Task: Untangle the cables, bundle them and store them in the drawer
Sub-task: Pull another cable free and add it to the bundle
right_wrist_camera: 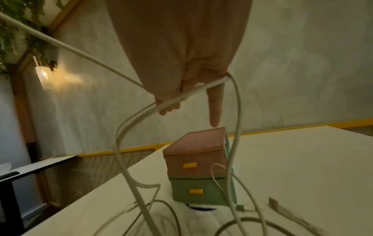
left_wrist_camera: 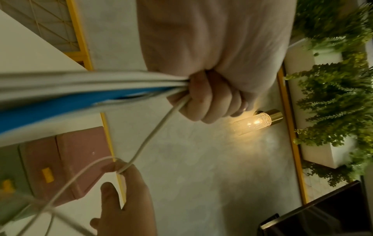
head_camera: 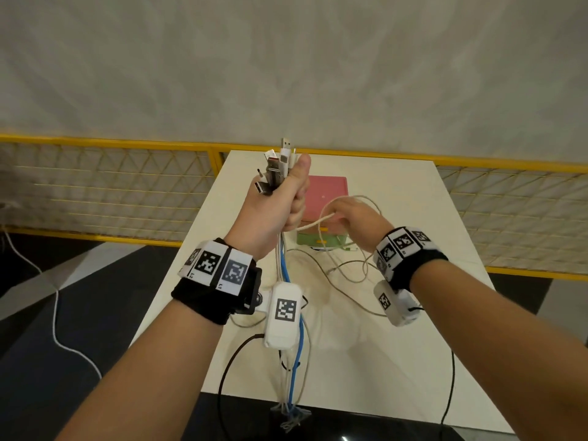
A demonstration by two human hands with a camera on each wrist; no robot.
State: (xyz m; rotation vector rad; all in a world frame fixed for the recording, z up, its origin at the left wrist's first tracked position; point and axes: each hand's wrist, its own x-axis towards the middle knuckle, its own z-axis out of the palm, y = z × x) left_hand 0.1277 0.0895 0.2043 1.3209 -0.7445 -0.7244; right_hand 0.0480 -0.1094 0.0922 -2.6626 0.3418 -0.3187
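My left hand (head_camera: 286, 198) is raised above the white table (head_camera: 429, 249) and grips a bundle of cables (head_camera: 294, 361). Their USB plugs (head_camera: 276, 167) stick up out of the fist, and white and blue strands hang past the near table edge. In the left wrist view the curled fingers (left_wrist_camera: 207, 102) squeeze the bundle (left_wrist_camera: 80, 89). My right hand (head_camera: 346, 214) holds one white cable (head_camera: 315, 222) that runs from the left fist. In the right wrist view this cable (right_wrist_camera: 191, 92) crosses the curled fingers while the index finger (right_wrist_camera: 216, 111) points down. The pink-over-green drawer box (head_camera: 324, 192) stands behind both hands, drawers closed.
Loose white cable loops (head_camera: 343, 272) lie on the table before the box, and a USB plug (right_wrist_camera: 274, 204) rests at its right. A yellow mesh railing (head_camera: 127, 179) runs behind the table. A dark surface (head_camera: 350, 424) borders the near edge. A white cord (head_camera: 54, 313) trails on the floor at left.
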